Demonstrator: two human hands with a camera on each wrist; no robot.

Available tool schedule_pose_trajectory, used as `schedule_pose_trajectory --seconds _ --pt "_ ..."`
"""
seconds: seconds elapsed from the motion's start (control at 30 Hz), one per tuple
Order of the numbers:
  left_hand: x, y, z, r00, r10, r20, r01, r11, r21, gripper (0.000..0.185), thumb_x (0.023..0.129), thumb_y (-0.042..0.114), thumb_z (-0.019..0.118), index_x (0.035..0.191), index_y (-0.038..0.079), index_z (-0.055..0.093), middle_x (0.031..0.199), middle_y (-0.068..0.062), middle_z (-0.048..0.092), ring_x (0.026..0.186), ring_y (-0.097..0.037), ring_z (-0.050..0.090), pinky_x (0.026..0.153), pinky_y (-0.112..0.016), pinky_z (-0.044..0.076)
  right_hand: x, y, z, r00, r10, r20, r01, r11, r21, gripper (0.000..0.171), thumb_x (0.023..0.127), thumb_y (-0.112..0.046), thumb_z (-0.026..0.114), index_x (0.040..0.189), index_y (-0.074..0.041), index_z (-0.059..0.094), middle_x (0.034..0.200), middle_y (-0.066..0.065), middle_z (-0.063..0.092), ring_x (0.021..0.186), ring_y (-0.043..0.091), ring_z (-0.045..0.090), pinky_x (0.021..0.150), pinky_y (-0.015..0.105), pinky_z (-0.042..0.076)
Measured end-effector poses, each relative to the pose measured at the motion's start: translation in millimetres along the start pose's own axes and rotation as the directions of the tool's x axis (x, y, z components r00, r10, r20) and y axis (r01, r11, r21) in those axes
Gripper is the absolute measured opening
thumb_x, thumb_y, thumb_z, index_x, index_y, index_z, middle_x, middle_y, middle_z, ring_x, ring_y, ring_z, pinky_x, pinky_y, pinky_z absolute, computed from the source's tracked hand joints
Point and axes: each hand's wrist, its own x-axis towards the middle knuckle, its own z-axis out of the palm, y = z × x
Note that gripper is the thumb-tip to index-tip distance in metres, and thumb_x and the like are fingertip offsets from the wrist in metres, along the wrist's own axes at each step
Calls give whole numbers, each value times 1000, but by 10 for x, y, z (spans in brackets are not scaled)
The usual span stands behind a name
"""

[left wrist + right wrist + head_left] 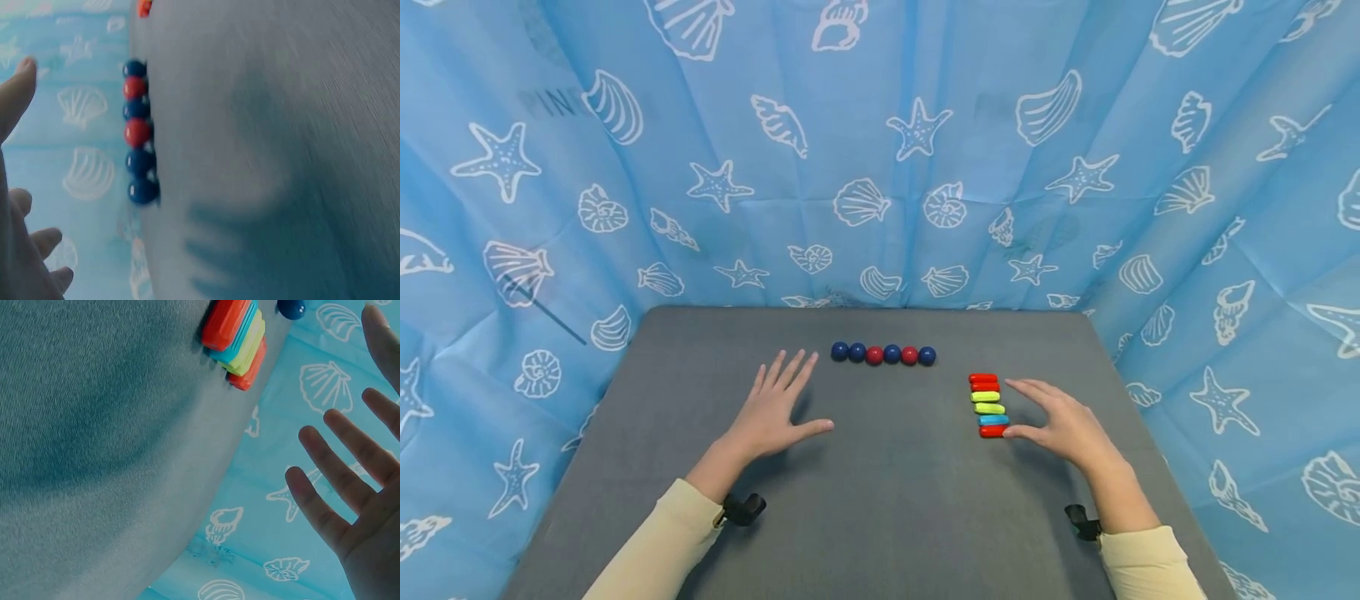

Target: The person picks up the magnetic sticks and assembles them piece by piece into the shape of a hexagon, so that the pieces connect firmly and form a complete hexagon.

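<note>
Several dark blue and red balls sit side by side in a row toward the far edge. To their right, short red, yellow-green and blue sticks lie parallel in a column running toward the near side. My left hand hovers over the table left of the balls, fingers spread and thumb out, holding nothing. Beside the column's right end is my right hand, thumb and fingers apart and nothing in its grasp. In the right wrist view its fingers are stretched and spread.
The grey table runs back to a blue curtain with white shells and starfish, which also borders the left and right sides. Each wrist carries a small black camera mount.
</note>
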Motion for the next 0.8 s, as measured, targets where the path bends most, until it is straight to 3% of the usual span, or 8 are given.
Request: schedule_pose_trajectory --seconds 0.17,0.37,0.67,0.8 --pt "232 166 53 999 46 -9 -46 997 -55 103 85 75 60 163 24 15 169 -6 19 156 -37 9 121 -62 7 3 -4 43 1000 -3 5 3 999 48 71 80 -30 86 142 -13 57 140 18 58 127 41 55 98 65 45" --pt "540 359 114 992 126 -12 -126 977 -171 90 88 65 65 160 23 30 164 -6 33 154 -33 21 120 -61 16 9 -10 125 1000 5 -3 -5 996 83 65 79 -23 87 137 -9 60 130 16 64 111 36 63 91 57 52" --pt "933 641 285 986 166 -8 -164 963 -214 77 89 55 70 152 21 45 154 -3 47 146 -29 36 117 -60 28 -11 11 228 999 -42 -4 42 990 136 52 79 -13 86 127 -4 66 120 15 69 105 35 65 91 56 52" --pt "1092 763 349 989 150 -11 -148 959 -243 70 91 49 71 150 20 48 151 -4 51 143 -29 40 115 -58 31 -24 18 293 998 -60 -24 63 990 127 45 78 -11 86 119 -3 70 115 13 71 102 33 67 89 53 54"
